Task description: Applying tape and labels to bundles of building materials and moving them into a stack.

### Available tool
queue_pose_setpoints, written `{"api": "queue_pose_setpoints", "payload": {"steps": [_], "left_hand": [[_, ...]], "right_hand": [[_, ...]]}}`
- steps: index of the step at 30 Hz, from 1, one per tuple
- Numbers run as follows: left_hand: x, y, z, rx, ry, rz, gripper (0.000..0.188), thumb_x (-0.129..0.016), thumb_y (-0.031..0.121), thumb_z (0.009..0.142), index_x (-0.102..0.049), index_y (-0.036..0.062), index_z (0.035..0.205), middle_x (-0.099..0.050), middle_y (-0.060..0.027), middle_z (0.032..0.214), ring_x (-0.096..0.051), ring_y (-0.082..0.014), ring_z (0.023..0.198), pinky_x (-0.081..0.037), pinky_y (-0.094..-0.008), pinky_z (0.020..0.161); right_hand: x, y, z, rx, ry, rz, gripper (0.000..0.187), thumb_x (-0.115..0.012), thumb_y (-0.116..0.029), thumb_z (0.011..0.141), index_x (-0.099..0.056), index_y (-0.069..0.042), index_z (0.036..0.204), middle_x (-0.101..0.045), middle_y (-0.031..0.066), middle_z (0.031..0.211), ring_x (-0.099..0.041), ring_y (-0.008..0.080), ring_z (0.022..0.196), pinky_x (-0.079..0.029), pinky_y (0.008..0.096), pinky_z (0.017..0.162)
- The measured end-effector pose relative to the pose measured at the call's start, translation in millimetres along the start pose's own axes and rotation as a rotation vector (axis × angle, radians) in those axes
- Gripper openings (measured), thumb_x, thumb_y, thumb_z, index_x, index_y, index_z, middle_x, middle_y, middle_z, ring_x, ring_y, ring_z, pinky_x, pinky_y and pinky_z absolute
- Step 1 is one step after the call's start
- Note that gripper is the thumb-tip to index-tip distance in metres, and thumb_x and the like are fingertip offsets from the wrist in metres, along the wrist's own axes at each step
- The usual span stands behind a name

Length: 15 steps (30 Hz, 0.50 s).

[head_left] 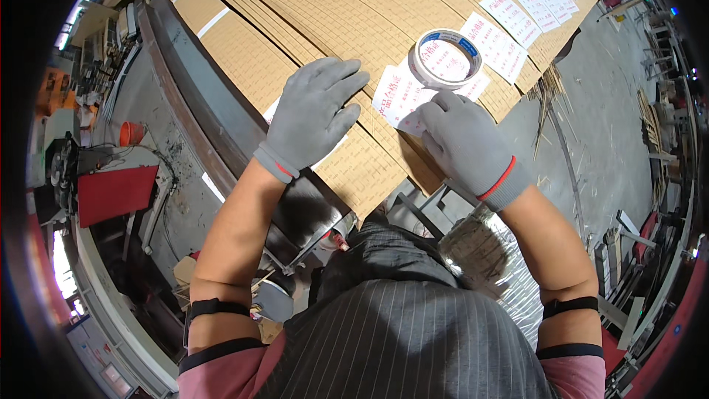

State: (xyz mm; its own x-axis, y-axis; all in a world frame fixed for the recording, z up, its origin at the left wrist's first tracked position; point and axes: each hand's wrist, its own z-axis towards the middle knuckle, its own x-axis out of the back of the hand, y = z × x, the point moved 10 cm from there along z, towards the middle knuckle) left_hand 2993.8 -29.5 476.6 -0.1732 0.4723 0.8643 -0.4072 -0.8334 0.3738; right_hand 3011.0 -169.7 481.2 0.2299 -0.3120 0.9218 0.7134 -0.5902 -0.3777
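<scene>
— Where are the hands?

— Both wear grey gloves and lie on the brown boards (310, 22), well apart from each other. The left hand (314, 112) is flat, fingers spread, palm down on a board, clamped on nothing. A bit of white paper shows just under its edge.

— And the right?

— The right hand (461, 140) presses down on a white label (396, 96) with red print. Its fingertips sit on the label's near corner. It looks flat rather than gripping; whether a finger is pinching the label's edge, I cannot tell.

— Where does the label lie?

— On the board, between the two hands, tilted. Its far end touches a tape roll (444, 59), white with a blue-marked rim, which lies flat on the boards just beyond the right hand.

— Any more labels?

— Yes, a row of labels (528, 11) of the same kind runs along the boards' right edge, toward the far corner.

— What carries the boards?

— A dark counter (199, 96), its edge showing left of the stack. The boards overlap one another in long strips.

— Anything else around?

— A red box (114, 192) and an orange cup (131, 133) down at the left, and a grey floor (613, 125) at the right with scattered slivers of wood.
</scene>
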Motion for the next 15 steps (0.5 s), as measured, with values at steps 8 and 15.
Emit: {"api": "queue_pose_setpoints", "payload": {"steps": [8,15], "left_hand": [[-5,1,-2,-0.013,-0.033,0.061,0.044,-0.059,0.021,0.082,-0.059,0.0040,0.122,-0.056,-0.0154,0.128,-0.046,-0.0373,0.122,-0.035,-0.0446,0.104],[9,-15,-6,0.061,0.181,-0.249,0.036,-0.055,0.019,0.088,-0.059,0.0033,0.120,-0.053,-0.0167,0.131,-0.045,-0.0365,0.125,-0.036,-0.0458,0.104]], "right_hand": [[8,7,5,-0.002,0.109,0.147,0.016,-0.059,-0.019,0.086,-0.059,-0.004,0.085,-0.061,0.0164,0.077,-0.063,0.0331,0.073,-0.050,0.0413,0.066],[3,-9,-6,-0.148,0.010,0.520,0.016,-0.062,-0.017,0.080,-0.062,-0.003,0.088,-0.063,0.0148,0.077,-0.063,0.0300,0.070,-0.050,0.0372,0.065]]}}
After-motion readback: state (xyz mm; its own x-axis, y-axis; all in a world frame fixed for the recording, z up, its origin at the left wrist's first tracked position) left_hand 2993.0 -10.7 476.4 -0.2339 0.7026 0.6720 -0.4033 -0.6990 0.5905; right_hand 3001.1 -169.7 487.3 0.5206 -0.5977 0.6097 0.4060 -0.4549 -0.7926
